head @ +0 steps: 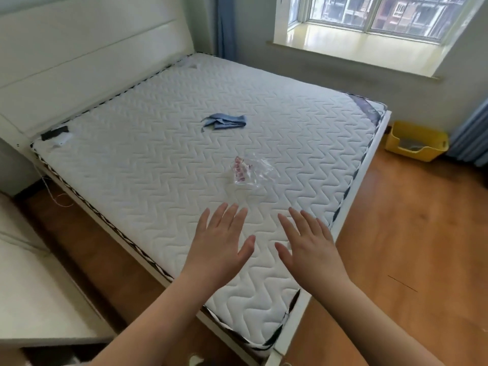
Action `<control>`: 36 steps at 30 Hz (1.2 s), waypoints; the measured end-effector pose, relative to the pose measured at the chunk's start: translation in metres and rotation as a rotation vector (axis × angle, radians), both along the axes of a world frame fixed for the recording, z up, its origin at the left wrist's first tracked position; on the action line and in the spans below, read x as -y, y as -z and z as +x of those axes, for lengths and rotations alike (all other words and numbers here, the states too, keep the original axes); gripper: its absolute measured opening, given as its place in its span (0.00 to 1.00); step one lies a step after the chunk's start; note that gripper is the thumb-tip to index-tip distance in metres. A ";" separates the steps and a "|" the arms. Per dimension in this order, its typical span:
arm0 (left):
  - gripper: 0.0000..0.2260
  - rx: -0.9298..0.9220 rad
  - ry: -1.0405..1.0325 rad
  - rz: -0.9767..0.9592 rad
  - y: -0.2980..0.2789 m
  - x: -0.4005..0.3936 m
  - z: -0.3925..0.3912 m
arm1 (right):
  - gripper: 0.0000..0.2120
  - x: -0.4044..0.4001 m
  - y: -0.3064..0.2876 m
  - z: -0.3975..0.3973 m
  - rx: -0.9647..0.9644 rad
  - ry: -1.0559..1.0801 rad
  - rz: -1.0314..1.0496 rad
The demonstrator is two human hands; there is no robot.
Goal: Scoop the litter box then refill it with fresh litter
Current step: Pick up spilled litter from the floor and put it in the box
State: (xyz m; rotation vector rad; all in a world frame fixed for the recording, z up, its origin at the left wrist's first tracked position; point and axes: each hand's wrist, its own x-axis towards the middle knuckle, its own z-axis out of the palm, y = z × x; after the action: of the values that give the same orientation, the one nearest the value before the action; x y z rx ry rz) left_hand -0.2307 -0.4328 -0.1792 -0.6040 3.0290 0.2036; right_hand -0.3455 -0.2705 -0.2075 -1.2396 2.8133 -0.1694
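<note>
- The bed (184, 143), a bare quilted mattress, fills the middle; its foot corner points toward the viewer, with open wooden floor (412, 233) along its right edge.
- The yellow litter box (416, 143) sits on that floor under the window, beside the mattress's far right corner, well apart from both hands.
- A blue cloth (224, 121) and a clear plastic bag (250, 171) lie on the mattress.
- The left hand (220, 247) and right hand (313, 247) hover over the near mattress, fingers (227, 215) straight and spread, released, holding nothing.
</note>
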 end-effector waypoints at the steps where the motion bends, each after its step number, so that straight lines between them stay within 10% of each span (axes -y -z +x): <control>1: 0.34 -0.002 0.020 0.004 0.001 -0.007 -0.004 | 0.27 -0.008 -0.001 -0.003 -0.004 0.014 -0.005; 24: 0.30 -0.078 0.631 0.129 0.021 -0.118 -0.094 | 0.26 -0.165 -0.015 0.034 0.121 0.670 -0.009; 36: 0.32 0.001 0.890 0.076 0.014 -0.325 -0.147 | 0.26 -0.347 -0.011 0.024 0.090 0.838 -0.086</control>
State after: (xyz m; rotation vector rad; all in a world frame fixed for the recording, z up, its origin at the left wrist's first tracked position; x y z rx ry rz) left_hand -0.3776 -0.1083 -0.1935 0.7463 2.9234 0.2578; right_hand -0.3210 0.0768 -0.1969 0.0173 3.0614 -0.3651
